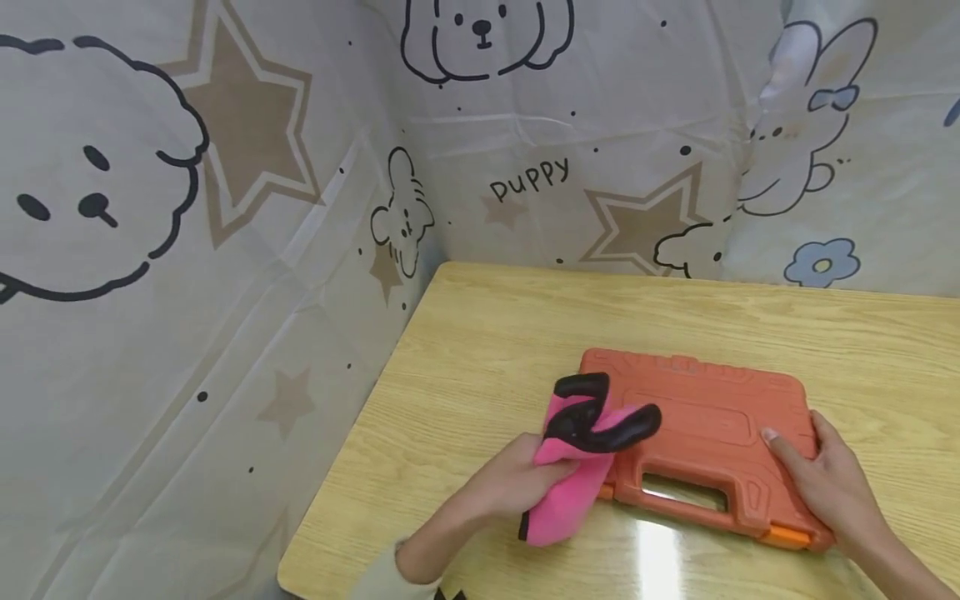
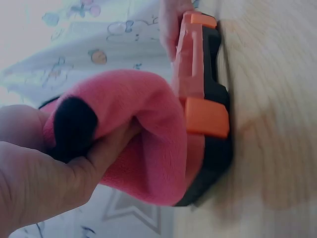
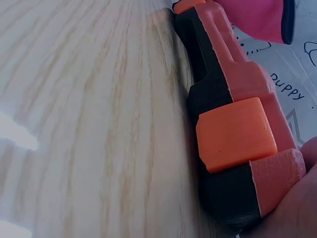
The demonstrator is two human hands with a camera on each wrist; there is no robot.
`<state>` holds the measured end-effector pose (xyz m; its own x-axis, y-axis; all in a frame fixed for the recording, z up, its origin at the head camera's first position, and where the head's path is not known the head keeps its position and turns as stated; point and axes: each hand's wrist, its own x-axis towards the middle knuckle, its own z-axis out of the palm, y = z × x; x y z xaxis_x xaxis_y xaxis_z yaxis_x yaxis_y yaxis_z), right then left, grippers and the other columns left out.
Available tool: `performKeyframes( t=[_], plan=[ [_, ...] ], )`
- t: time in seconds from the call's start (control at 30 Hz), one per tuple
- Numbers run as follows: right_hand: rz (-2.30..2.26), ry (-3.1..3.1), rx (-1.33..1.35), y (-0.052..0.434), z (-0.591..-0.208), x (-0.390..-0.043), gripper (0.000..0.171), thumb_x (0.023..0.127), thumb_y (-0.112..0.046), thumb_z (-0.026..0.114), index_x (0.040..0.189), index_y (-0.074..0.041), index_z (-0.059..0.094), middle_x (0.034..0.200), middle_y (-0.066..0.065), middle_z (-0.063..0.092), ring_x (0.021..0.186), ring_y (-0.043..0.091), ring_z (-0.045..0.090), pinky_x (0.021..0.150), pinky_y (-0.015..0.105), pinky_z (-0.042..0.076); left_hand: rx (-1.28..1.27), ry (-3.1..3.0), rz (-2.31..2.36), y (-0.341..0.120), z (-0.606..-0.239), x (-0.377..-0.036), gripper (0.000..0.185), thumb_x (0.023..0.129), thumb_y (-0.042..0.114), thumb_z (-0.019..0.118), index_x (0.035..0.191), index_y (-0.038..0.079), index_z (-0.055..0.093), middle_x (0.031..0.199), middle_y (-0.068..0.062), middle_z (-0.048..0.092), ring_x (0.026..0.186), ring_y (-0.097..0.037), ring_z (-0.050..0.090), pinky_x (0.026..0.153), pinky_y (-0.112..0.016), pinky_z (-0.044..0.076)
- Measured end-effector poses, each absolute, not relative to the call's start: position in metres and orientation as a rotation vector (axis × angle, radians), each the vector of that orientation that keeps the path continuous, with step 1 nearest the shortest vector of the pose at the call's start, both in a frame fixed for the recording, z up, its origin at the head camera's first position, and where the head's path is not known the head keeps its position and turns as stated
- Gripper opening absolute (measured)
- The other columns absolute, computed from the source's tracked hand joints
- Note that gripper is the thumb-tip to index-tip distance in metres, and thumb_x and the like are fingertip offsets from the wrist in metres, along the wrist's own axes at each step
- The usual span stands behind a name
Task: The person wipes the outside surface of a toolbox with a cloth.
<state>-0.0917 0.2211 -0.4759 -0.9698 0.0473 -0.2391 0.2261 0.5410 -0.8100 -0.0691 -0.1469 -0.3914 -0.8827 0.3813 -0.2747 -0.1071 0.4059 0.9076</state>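
Pink cloth: fleece with black parts, bunched at lower centre of the frame, draped over the case's left end.
Left hand: fingers curled round the cloth, gripping it.
Case: orange plastic, lying flat on the wooden table, right of centre, latches closed.
Right hand: fingers nearly straight, resting on the case's right end.

Two bare hands, left hand with pale cream sleeve cuff, right hand unsleeved
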Motion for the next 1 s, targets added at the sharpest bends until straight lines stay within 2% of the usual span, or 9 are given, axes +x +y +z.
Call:
performKeyframes(
  t=[0.1,0.17,0.27,0.37,0.47,0.63,0.73,0.87,1.0],
  plan=[
    [-1.409,2.628,0.206,0.22,-0.478,-0.092,0.09,0.104,-0.048,0.047,0.155,0.011,0.002,0.14,0.041,0.038,0.09,0.001,0.049,0.066,0.013,0.04,0.301,2.202,1.452,-0.142,-0.386,-0.07,0.024,0.101,0.024,0.058,0.114,0.009,0.071,0.083,0.001,0.065,0.075,-0.011,0.058,0.071,-0.028,0.048],
    [-1.414,2.632,0.204,0.22,-0.479,-0.092,0.089,0.104,-0.047,0.047,0.155,0.011,0.004,0.138,0.04,0.039,0.089,0.002,0.05,0.066,0.014,0.04,0.322,2.215,1.428,-0.14,-0.384,-0.071,0.023,0.101,0.025,0.058,0.114,0.01,0.071,0.082,0.001,0.064,0.073,-0.01,0.058,0.07,-0.027,0.048],
    [-1.378,2.626,0.21,0.223,-0.479,-0.094,0.09,0.104,-0.048,0.046,0.154,0.012,0.002,0.14,0.043,0.035,0.102,0.026,0.054,0.074,0.026,0.044,0.359,2.223,1.404,-0.138,-0.379,-0.072,0.024,0.101,0.027,0.058,0.114,0.011,0.071,0.081,0.002,0.064,0.073,-0.01,0.058,0.07,-0.027,0.048],
    [-1.351,2.617,0.199,0.228,-0.479,-0.095,0.091,0.104,-0.049,0.045,0.153,0.014,-0.001,0.142,0.046,0.028,0.116,0.048,0.043,0.085,0.048,0.044,0.418,2.221,1.395,-0.136,-0.374,-0.073,0.025,0.101,0.03,0.06,0.115,0.013,0.072,0.082,0.004,0.064,0.075,-0.009,0.057,0.072,-0.027,0.048],
    [-1.373,2.598,0.186,0.23,-0.475,-0.096,0.093,0.104,-0.047,0.045,0.151,0.015,-0.006,0.145,0.048,0.019,0.125,0.056,0.035,0.094,0.067,0.034,0.461,2.216,1.399,-0.133,-0.368,-0.073,0.025,0.1,0.03,0.062,0.114,0.013,0.073,0.081,0.005,0.064,0.074,-0.008,0.056,0.072,-0.026,0.048],
    [-1.392,2.705,0.115,0.222,-0.459,-0.089,0.086,0.104,-0.04,0.051,0.156,0.007,0.001,0.155,0.04,0.007,0.136,0.063,0.015,0.099,0.074,0.024,0.496,2.193,1.42,-0.128,-0.362,-0.071,0.022,0.097,0.026,0.065,0.114,0.014,0.074,0.076,0.005,0.06,0.07,-0.008,0.052,0.068,-0.025,0.046],
    [-1.459,2.777,-0.06,0.214,-0.451,-0.08,0.071,0.104,-0.03,0.056,0.16,-0.005,0.019,0.161,0.025,0.019,0.145,0.042,0.022,0.11,0.047,0.036,0.57,2.17,1.44,-0.123,-0.361,-0.072,0.025,0.097,0.022,0.064,0.12,0.014,0.073,0.081,0.006,0.062,0.073,-0.006,0.052,0.071,-0.024,0.046],
    [-1.883,2.398,-0.486,0.206,-0.444,-0.07,0.059,0.105,-0.002,0.047,0.16,-0.011,0.025,0.16,-0.001,0.032,0.14,0.001,0.033,0.094,0.011,0.04,0.73,2.155,1.467,-0.115,-0.363,-0.073,0.03,0.098,0.015,0.063,0.127,0.012,0.07,0.103,0.007,0.069,0.087,-0.003,0.054,0.085,-0.025,0.046],
    [-2.071,1.819,-0.634,0.205,-0.439,-0.068,0.062,0.105,0.002,0.036,0.162,-0.013,0.016,0.16,-0.008,0.032,0.138,-0.001,0.035,0.094,0.021,0.045,0.82,2.104,1.508,-0.107,-0.364,-0.074,0.031,0.098,0.012,0.063,0.128,0.009,0.069,0.112,0.008,0.069,0.095,0.0,0.055,0.092,-0.025,0.044]
  ],
)
